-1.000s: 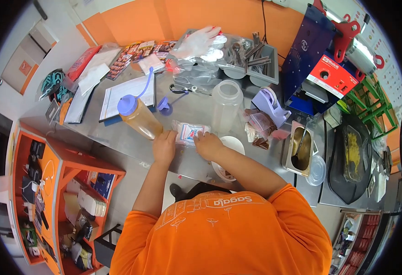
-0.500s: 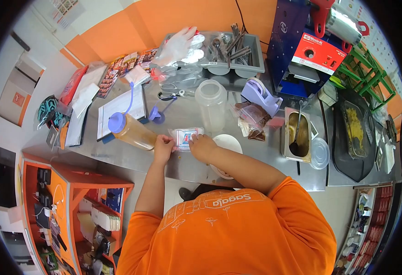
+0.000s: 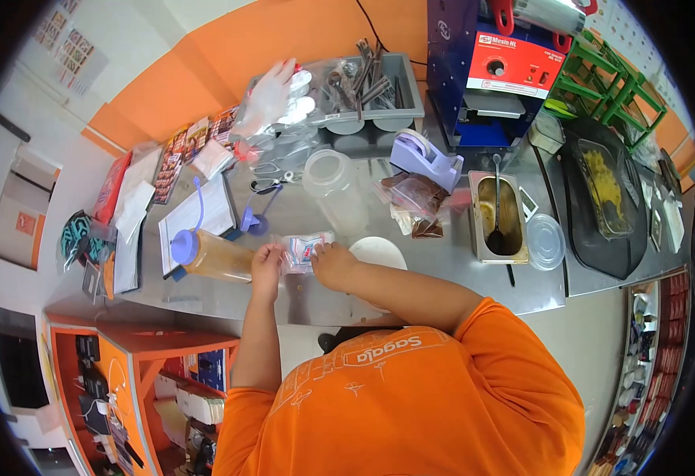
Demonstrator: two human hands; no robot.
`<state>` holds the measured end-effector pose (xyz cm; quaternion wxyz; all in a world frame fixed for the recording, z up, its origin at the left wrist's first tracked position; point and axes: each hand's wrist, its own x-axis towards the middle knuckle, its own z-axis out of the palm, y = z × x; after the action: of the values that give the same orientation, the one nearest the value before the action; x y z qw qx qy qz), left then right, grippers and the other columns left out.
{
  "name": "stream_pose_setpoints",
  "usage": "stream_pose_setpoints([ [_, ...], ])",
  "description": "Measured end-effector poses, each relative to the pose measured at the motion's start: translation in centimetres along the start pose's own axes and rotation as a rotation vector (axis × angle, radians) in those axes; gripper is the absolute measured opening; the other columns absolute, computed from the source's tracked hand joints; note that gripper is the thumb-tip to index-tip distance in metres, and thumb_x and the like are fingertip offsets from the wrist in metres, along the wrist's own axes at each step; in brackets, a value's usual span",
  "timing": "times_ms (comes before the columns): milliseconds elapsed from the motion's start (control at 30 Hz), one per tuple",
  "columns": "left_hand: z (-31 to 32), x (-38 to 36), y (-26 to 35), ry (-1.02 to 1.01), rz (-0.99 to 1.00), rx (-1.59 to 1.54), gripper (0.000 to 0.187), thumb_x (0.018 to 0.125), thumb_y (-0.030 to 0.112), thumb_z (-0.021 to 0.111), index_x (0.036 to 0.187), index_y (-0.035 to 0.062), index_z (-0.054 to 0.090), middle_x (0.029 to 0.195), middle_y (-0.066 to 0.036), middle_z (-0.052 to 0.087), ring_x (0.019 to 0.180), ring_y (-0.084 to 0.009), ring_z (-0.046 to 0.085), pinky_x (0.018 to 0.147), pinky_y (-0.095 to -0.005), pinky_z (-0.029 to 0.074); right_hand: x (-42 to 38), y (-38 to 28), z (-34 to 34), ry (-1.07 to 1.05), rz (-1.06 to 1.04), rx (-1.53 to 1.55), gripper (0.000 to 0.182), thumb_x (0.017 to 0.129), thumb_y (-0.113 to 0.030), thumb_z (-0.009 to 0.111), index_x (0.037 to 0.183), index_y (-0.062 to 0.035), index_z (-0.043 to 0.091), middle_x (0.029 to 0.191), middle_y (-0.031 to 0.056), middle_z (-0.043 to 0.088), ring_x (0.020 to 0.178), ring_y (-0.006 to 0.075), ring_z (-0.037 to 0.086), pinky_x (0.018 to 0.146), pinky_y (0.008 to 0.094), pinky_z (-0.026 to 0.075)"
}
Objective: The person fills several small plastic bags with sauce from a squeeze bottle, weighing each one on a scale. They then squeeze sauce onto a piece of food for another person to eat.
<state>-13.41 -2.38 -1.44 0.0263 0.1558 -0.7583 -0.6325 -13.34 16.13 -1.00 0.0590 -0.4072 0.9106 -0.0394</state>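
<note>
A small clear plastic packet [image 3: 298, 255] with blue and red print lies at the front of the steel table. My left hand [image 3: 266, 270] pinches its left edge. Fingers of my right hand [image 3: 333, 266] are closed on its right side. Just left of my left hand, a bottle [image 3: 222, 257] of brown liquid with a purple cap leans or lies on its side. Beside my right hand is a white bowl [image 3: 381, 251], partly hidden by my forearm. Behind the packet stands a translucent jar [image 3: 336, 190], and a purple funnel-like piece [image 3: 254, 221] sits left of it.
A purple tape dispenser [image 3: 428, 161] stands behind brown packets [image 3: 420, 197]. Right of these are a metal container [image 3: 482, 238] with a ladle and a clear lid [image 3: 547, 242]. A blue sealing machine [image 3: 451, 87] and a grey cutlery bin [image 3: 412, 101] line the back.
The camera view has shifted, so the table's things sit a little farther left in it. Both hands stay on the packet.
</note>
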Motion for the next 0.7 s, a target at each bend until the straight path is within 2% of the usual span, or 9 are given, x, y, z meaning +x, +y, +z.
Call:
stream_pose_setpoints([
  [67, -0.2, -0.5, 0.6, -0.128, -0.139, -0.444, 0.011, 0.085, 0.009, 0.048, 0.088, 0.0041, 0.058, 0.074, -0.001, 0.056, 0.065, -0.0093, 0.052, 0.059, -0.0211, 0.042, -0.1, 0.0, -0.1, -0.006, -0.003, -0.008, 0.036, 0.081, -0.016, 0.049, 0.109, 0.0053, 0.057, 0.117, 0.0254, 0.053, 0.099, 0.0315, 0.056, 0.081, 0.0387, 0.044],
  [100, -0.3, -0.4, 0.4, -0.125, -0.141, -0.441, 0.011, 0.085, 0.009, 0.048, 0.088, 0.0041, 0.058, 0.074, -0.001, 0.056, 0.065, -0.0093, 0.052, 0.059, -0.0211, 0.042, -0.1, 0.0, -0.3, -0.013, -0.011, -0.021, 0.036, 0.081, -0.016, 0.049, 0.109, 0.0054, 0.056, 0.118, 0.0255, 0.052, 0.1, 0.0317, 0.055, 0.082, 0.0385, 0.043],
  [167, -1.0, 0.1, -0.3, -0.211, -0.12, -0.113, 0.009, 0.085, 0.008, 0.051, 0.09, 0.0042, 0.056, 0.08, -0.003, 0.058, 0.068, -0.0096, 0.054, 0.06, -0.0203, 0.042, -0.2, 0.1, -0.8, -0.035, -0.02, -0.032, 0.036, 0.081, -0.016, 0.049, 0.11, 0.0054, 0.056, 0.119, 0.0256, 0.052, 0.1, 0.0318, 0.055, 0.082, 0.0383, 0.043],
  [300, -1.6, 0.6, -1.3, -0.3, -0.103, 0.131, 0.011, 0.078, 0.001, 0.058, 0.089, 0.0007, 0.056, 0.082, -0.005, 0.059, 0.069, -0.0114, 0.056, 0.062, -0.0229, 0.045, -0.4, 0.2, -0.3, 0.009, -0.03, -0.046, 0.036, 0.081, -0.015, 0.049, 0.11, 0.0049, 0.056, 0.12, 0.0254, 0.051, 0.1, 0.0316, 0.055, 0.082, 0.0382, 0.043],
  [400, -0.3, 0.1, -0.9, -0.137, 0.114, 0.3, 0.019, 0.074, 0.003, 0.065, 0.091, 0.0005, 0.055, 0.082, -0.006, 0.059, 0.072, -0.0134, 0.059, 0.062, -0.0248, 0.047, -0.3, 0.1, -0.1, 0.009, -0.022, -0.053, 0.036, 0.082, -0.016, 0.049, 0.11, 0.0046, 0.057, 0.12, 0.0251, 0.052, 0.101, 0.0313, 0.055, 0.082, 0.0385, 0.043],
  [467, -0.1, 0.6, -1.7, 0.012, 0.394, 0.683, 0.025, 0.072, 0.005, 0.069, 0.092, 0.0005, 0.055, 0.084, -0.007, 0.061, 0.072, -0.0137, 0.059, 0.059, -0.026, 0.047, -0.2, 0.1, -0.5, -0.027, -0.023, -0.059, 0.035, 0.082, -0.016, 0.048, 0.11, 0.0045, 0.057, 0.119, 0.0249, 0.052, 0.101, 0.0313, 0.055, 0.082, 0.0386, 0.043],
  [500, 0.0, 0.8, -1.8, 0.018, 0.391, 0.683, 0.025, 0.072, 0.005, 0.069, 0.092, 0.0005, 0.055, 0.084, -0.007, 0.061, 0.072, -0.0137, 0.059, 0.059, -0.026, 0.047, 0.0, 0.0, -0.6, -0.06, -0.023, -0.068, 0.035, 0.082, -0.016, 0.048, 0.11, 0.0045, 0.057, 0.119, 0.0248, 0.052, 0.101, 0.0313, 0.054, 0.082, 0.0388, 0.043],
  [567, 0.0, 1.2, -2.0, 0.002, 0.108, 0.416, 0.024, 0.073, 0.006, 0.067, 0.093, -0.0001, 0.056, 0.085, -0.01, 0.063, 0.07, -0.0148, 0.06, 0.058, -0.0279, 0.047, 0.0, 0.1, -0.4, -0.043, -0.023, -0.053, 0.035, 0.082, -0.016, 0.048, 0.11, 0.0039, 0.057, 0.119, 0.0241, 0.052, 0.101, 0.0311, 0.054, 0.082, 0.039, 0.043],
  [700, -0.9, 1.5, -2.4, 0.037, 0.011, 0.298, 0.023, 0.075, 0.006, 0.066, 0.095, -0.0009, 0.057, 0.083, -0.01, 0.064, 0.067, -0.0148, 0.06, 0.057, -0.0284, 0.048, -0.2, 0.5, 0.4, 0.031, -0.01, -0.05, 0.034, 0.083, -0.015, 0.047, 0.11, 0.0014, 0.057, 0.12, 0.0213, 0.052, 0.1, 0.0298, 0.055, 0.083, 0.0388, 0.042],
])
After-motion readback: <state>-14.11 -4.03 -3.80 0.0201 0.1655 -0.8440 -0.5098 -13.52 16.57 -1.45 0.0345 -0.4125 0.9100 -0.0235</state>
